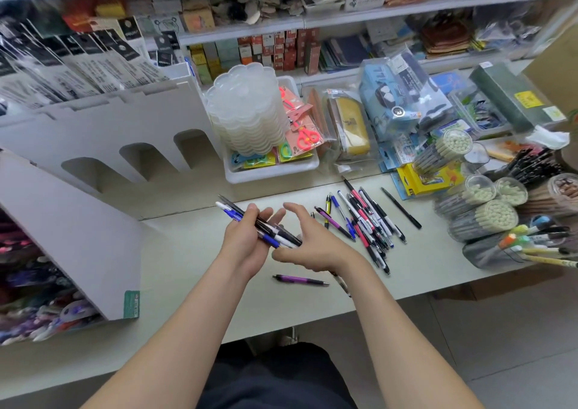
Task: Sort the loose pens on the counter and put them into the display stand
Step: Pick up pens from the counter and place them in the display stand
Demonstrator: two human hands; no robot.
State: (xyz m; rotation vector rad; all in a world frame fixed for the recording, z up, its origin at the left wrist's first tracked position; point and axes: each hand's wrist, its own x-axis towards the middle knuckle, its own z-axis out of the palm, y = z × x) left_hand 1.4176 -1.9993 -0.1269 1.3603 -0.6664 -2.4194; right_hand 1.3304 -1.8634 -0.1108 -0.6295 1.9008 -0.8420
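Observation:
My left hand grips a bundle of pens, black, white and blue, slanting up to the left above the counter. Just to its right, my right hand has curved fingers and touches the bundle's lower end; whether it pinches a pen I cannot tell. A pile of loose pens lies on the counter to the right. One purple pen lies alone near the front edge, below my right hand. The white stepped display stand with arched cut-outs stands at the left.
A white tray with scissors packs and a stack of clear plastic lids sits behind the pens. Pencil tubs and marker holders crowd the right side. A lone black pen lies beside the pile. Shelves of stationery rise behind.

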